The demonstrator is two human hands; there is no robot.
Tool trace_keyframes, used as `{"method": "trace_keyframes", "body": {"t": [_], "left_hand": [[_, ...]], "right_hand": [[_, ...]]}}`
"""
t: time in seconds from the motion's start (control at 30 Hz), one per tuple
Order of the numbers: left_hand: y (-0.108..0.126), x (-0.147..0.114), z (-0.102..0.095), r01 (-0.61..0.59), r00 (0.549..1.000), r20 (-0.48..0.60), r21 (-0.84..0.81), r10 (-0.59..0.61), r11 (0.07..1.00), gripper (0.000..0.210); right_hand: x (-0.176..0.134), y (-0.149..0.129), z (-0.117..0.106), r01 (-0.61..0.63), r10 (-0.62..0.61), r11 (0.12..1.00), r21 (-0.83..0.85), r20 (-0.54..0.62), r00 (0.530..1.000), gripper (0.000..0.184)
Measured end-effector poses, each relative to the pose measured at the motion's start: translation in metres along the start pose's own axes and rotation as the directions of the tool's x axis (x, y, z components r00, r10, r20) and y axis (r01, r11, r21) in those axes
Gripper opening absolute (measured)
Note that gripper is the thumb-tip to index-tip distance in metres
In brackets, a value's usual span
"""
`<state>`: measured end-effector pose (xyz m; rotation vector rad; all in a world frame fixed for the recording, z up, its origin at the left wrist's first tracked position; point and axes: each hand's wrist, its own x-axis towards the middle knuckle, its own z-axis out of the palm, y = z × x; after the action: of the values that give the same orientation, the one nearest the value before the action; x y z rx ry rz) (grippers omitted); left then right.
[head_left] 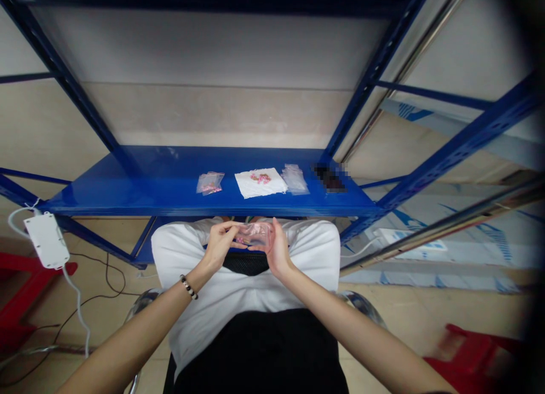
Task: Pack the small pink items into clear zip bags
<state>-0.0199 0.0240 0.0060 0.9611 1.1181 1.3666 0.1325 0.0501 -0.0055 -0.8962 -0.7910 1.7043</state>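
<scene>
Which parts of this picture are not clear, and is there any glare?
In the head view, the right edge is dark and blurred; there too, the red stool at lower right looks soft, the dark object on the blue shelf is pixelated, and the clear bag between left hand and right hand shows pale highlights.

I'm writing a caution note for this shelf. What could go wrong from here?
The plastic bag is held by the left hand and right hand, off the blue shelf; a slip might drop it, and perhaps spill its pink contents, though whether its mouth is open is unclear.

Loose pink pieces on the flat white paper could scatter if nudged.
</scene>
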Motion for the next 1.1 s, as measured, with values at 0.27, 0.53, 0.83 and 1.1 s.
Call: {"method": "trace_keyframes", "body": {"t": [0.27,0.53,0.83,1.1], "left_hand": [[0.004,-0.002,-0.001,0.002,0.997,-0.076,0.033,0.000,0.999,0.028],[0.011,0.000,-0.006,0.028,0.997,-0.066,0.046,-0.025,0.999,0.035],[0.011,0.007,-0.011,0.030,1.000,-0.011,0.100,-0.029,0.995,0.027],[0.007,0.009,-0.007,0.007,0.994,0.105,0.132,-0.021,0.991,0.024]], "right_hand": [[-0.016,-0.009,0.009,0.245,-0.222,0.921,-0.302,0.107,0.969,0.041],[-0.009,0.009,0.007,0.327,-0.296,0.852,-0.409,0.138,0.945,0.027],[-0.004,-0.004,0.008,0.273,-0.265,0.921,-0.279,0.068,0.962,0.027],[-0.002,-0.003,0.005,0.176,-0.177,0.977,-0.125,0.003,0.984,0.030]]}}
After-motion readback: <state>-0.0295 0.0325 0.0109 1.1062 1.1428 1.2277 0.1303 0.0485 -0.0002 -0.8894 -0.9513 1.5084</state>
